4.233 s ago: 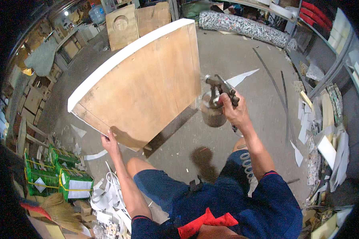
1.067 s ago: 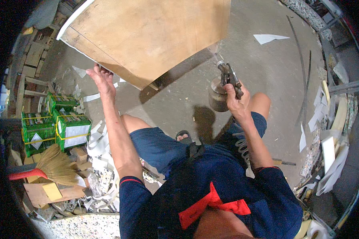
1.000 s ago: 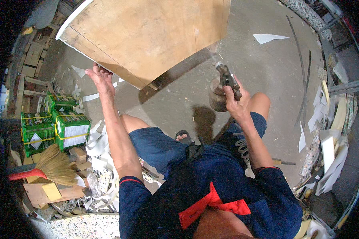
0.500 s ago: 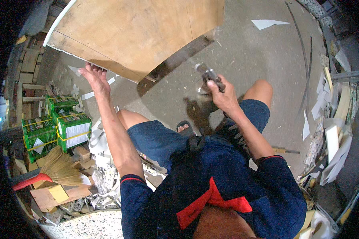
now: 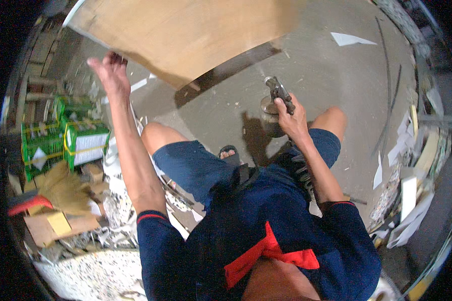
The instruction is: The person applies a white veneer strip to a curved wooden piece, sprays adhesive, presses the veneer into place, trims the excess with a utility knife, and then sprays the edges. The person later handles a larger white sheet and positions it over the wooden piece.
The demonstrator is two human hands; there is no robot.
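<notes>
The person wears a dark navy-blue, short-sleeved cloth shirt (image 5: 221, 246) with a bright red, pointed fabric collar (image 5: 267, 246). To the left and right of the collar, wide navy cloth sleeves (image 5: 158, 251) end in thin red hem stripes (image 5: 153, 216). Beyond the collar come a flat black strap (image 5: 244, 176) at the waist, blue cloth shorts (image 5: 193, 168) ending above the knees, and a black open-toed sandal (image 5: 233, 159)

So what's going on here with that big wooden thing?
A person has a spray gun in their right hand, with a faint mist apparently at its nozzle. The gun is apart from the curved plywood panel. The left hand is open, thumb spread, with its fingers at the panel's edge. Green packages and a broom are off to the left.
</notes>
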